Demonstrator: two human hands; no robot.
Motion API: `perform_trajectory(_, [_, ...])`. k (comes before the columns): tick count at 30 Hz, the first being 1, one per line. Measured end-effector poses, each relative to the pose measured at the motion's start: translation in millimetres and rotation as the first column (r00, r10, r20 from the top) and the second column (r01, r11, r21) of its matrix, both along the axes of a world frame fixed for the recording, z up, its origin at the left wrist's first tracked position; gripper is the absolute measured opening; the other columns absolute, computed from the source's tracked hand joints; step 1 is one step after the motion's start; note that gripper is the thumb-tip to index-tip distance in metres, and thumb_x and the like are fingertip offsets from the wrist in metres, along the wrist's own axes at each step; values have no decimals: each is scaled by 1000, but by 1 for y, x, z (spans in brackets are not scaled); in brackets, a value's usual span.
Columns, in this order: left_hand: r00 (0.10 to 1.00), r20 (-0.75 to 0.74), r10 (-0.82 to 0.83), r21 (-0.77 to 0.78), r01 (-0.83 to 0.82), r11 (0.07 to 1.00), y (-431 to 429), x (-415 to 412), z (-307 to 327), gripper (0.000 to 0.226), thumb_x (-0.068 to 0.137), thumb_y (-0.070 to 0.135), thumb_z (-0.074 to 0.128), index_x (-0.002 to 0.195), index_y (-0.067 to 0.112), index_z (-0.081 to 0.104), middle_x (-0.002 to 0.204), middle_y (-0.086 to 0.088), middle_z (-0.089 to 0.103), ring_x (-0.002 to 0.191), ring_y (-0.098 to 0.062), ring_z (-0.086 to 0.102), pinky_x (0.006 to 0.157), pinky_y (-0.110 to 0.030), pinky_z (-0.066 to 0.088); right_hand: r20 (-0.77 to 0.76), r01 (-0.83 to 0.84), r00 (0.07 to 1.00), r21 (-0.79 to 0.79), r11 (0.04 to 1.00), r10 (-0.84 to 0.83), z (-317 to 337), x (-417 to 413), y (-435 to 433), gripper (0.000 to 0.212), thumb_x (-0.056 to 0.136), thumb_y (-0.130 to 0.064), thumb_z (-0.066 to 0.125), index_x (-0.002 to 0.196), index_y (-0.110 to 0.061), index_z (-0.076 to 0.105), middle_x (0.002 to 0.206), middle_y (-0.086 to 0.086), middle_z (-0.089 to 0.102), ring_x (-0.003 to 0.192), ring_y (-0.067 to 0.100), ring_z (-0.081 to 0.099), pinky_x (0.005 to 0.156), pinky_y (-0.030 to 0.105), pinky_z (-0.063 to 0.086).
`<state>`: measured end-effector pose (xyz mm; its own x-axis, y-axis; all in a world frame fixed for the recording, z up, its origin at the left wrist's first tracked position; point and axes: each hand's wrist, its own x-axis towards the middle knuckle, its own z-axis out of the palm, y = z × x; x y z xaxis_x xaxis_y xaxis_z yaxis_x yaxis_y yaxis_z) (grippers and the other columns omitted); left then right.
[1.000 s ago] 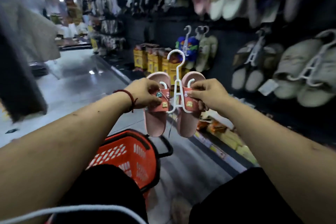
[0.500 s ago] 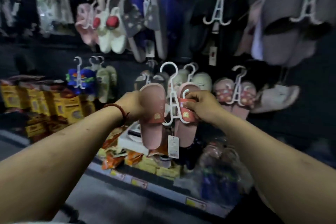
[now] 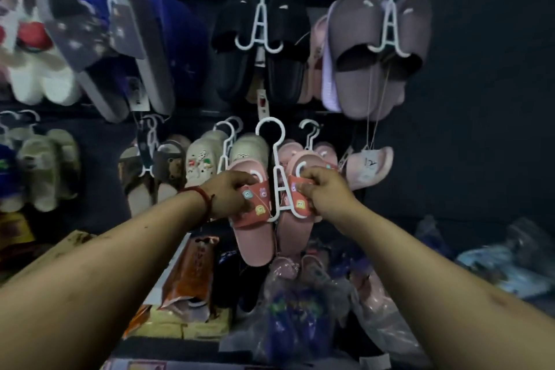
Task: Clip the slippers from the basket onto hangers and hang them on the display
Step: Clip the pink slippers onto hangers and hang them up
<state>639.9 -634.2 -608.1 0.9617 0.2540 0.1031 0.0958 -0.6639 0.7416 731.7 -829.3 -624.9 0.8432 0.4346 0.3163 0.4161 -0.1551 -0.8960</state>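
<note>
We hold the pair of pink foam slides with cartoon charms [image 3: 255, 219], light and bendy, by their straps, left hand [image 3: 231, 194] and right hand [image 3: 326, 192] each pinching one beside the white plastic hanger [image 3: 277, 177], near the far display wall [image 3: 465, 99].

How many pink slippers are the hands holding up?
2. The left pink slipper is held by the left hand; the right pink slipper by the right hand. Both sit on one white hanger.
</note>
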Motion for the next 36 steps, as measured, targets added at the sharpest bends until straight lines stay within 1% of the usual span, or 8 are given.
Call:
perform_trajectory(4, [999,1,-39,-6,39,999,-21,27,1,51,87,-8,64,134,11,58,110,-18,70,95,-35,71,83,-38,59,-23,61,998,20,998,-61,-4,13,-23,22,97,-4,59,78,-15,61,63,-2,58,45,2,52,45,19,40])
perform_trajectory(7, [998,13,-60,19,60,998,-35,45,3,50,86,-6,65,133,11,60,107,-13,71,83,-24,69,71,-25,57,-41,111,993,36,993,-109,-4,24,-39,16,97,-7,60,85,-13,67,78,8,69,65,16,64,59,27,52])
perform_trajectory(12, [999,24,-44,-20,44,999,-50,75,6,46,83,-2,64,127,14,66,93,-10,74,69,-18,66,67,-27,57,-67,154,986,49,987,-150,-1,46,-53,15,96,-4,60,85,-9,68,71,8,69,48,6,61,44,17,44])
perform_trajectory(16, [999,35,-13,-23,14,1000,-51,101,7,40,84,2,66,121,19,67,82,-2,71,63,-13,65,57,-20,52,-108,202,975,58,978,-195,-5,76,-46,10,96,-7,60,95,-1,68,92,24,72,68,24,64,55,26,50])
perform_trajectory(20, [1000,9,5,-37,-4,999,-47,129,6,27,84,1,63,104,17,71,67,-2,69,58,-14,63,58,-22,54,-105,218,971,14,976,-215,-9,110,-34,14,97,-10,59,101,2,66,84,22,69,65,23,60,50,23,48])
perform_trajectory(25, [999,-39,5,34,-4,999,-33,171,-6,44,81,9,73,124,12,67,99,-14,75,93,-28,71,89,-37,57,-69,229,972,19,973,-227,-20,152,-16,25,95,-8,59,101,16,58,98,38,65,68,29,62,63,42,54])
perform_trajectory(31, [999,-41,-10,95,14,995,-22,208,-21,41,90,12,67,131,14,61,112,-13,68,110,-30,64,84,-22,43,-32,280,960,-12,960,-280,-36,183,1,23,94,-16,60,92,7,58,95,33,66,80,44,70,73,58,58])
perform_trajectory(36, [1000,-7,11,146,-10,989,-16,225,-25,45,84,14,70,128,16,63,124,-12,67,116,-33,62,100,-36,49,-42,263,964,-20,965,-263,-35,204,5,23,97,-12,58,76,-5,58,76,19,60,69,29,62,64,37,55])
